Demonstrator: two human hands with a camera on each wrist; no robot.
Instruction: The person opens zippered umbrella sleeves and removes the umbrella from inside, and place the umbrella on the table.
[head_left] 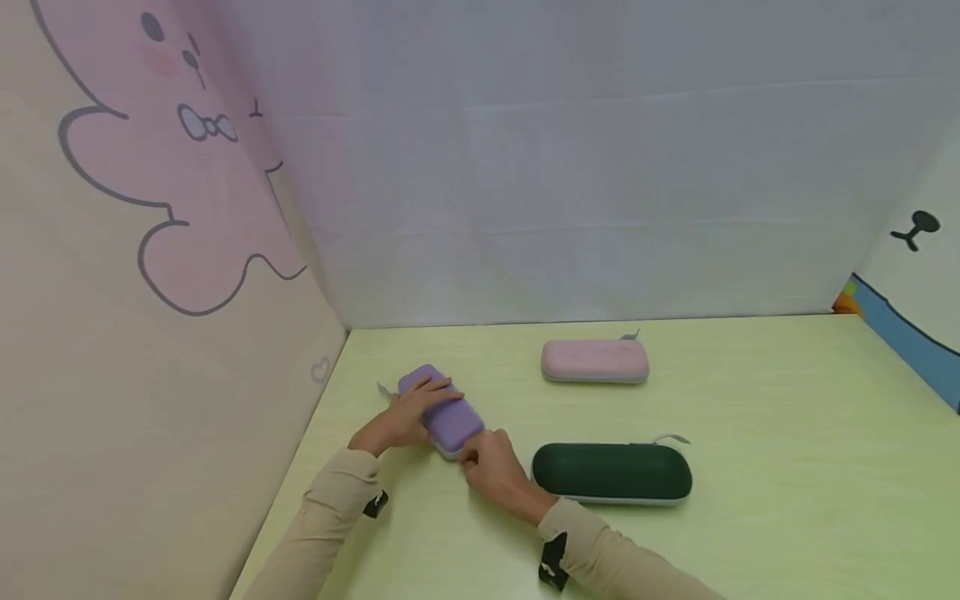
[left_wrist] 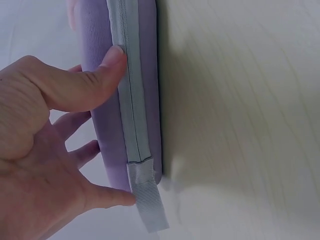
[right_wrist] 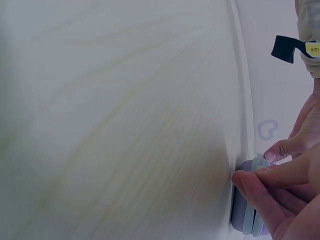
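Note:
A purple zip case (head_left: 453,423) lies slanted on the left part of the table. My left hand (head_left: 408,412) holds it, fingers over the top and thumb against the side. In the left wrist view, that thumb presses by the grey zipper (left_wrist: 135,110), and the little finger touches the grey fabric tab (left_wrist: 150,200) at the case's end. At the near end my right hand (head_left: 498,475) is curled. In the right wrist view, its thumb and index finger pinch at the zipper band (right_wrist: 248,218); the pinched bit is hidden behind them.
A dark green zip case (head_left: 611,471) lies just right of my right hand. Farther back sits a pink zip case (head_left: 595,360). The pale yellow table (head_left: 787,433) meets a white curtain (head_left: 600,208) behind and a printed wall panel (head_left: 187,375) on the left.

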